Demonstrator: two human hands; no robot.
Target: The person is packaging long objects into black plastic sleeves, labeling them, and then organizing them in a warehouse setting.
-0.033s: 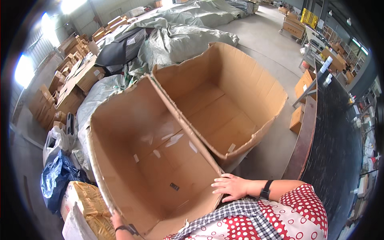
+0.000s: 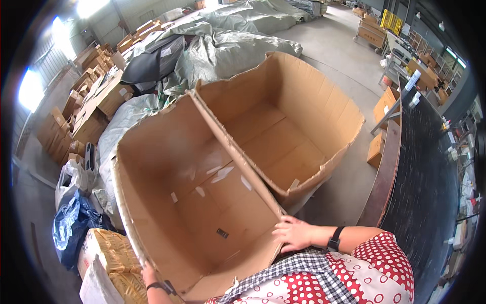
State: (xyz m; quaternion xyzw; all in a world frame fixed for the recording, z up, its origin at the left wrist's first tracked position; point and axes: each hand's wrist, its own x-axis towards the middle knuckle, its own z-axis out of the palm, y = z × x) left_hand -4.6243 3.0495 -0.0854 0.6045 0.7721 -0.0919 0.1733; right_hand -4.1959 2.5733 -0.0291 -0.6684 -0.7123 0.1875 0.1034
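Note:
A large open-topped cardboard box (image 2: 202, 253) stands right before me, with paper scraps and a small dark label on its floor. My left hand (image 2: 150, 275) grips the box's left wall near the near corner; part of its fingers is hidden by the cardboard. At the near right corner my right hand (image 2: 293, 234) is hooked over the rim, fingers inside the wall. A second large open cardboard box (image 2: 324, 86) stands against the far right side of the first one, and its inside shows bare cardboard.
Grey-green tarps (image 2: 217, 53) cover a heap beyond the boxes. Smaller cartons (image 2: 91, 121) are stacked at the left. A blue plastic bag (image 2: 73, 223) and a yellow wrapped bundle (image 2: 109, 253) lie by my left arm. A long black-topped table (image 2: 420, 167) runs along the right.
The near box has shifted slightly to the right, and the far box a little with it. Both hands have moved slightly along with the box, still gripping it.

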